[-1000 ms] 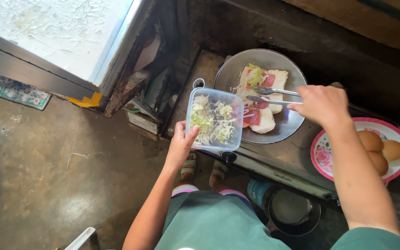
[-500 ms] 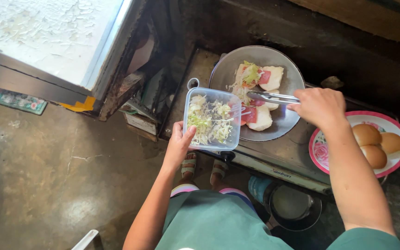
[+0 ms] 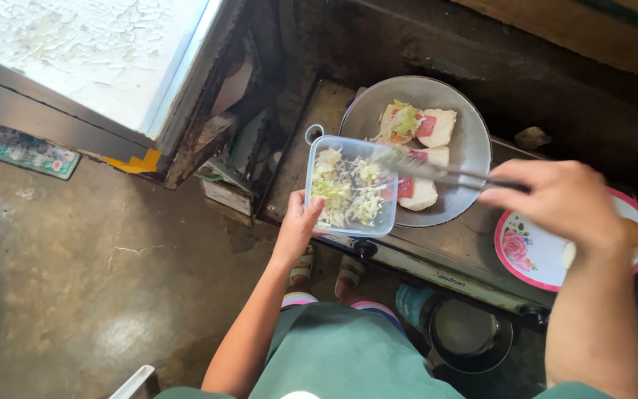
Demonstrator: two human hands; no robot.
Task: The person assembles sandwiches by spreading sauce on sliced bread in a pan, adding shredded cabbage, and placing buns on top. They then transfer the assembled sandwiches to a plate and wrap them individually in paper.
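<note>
Left hand (image 3: 298, 225): gripping clear tub of shredded cabbage (image 3: 351, 186), beside grey pan (image 3: 467, 140) | Right hand (image 3: 559, 199): closed around metal tongs (image 3: 437, 172), tips over tub | Floral plate (image 3: 529, 255): right of pan

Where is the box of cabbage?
The clear box sits mid-picture, held by the left hand, just left of the grey pan.

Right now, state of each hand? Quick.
Left hand: closed on the clear plastic container of shredded cabbage.
Right hand: closed on the metal tongs, tips over the container.
</note>
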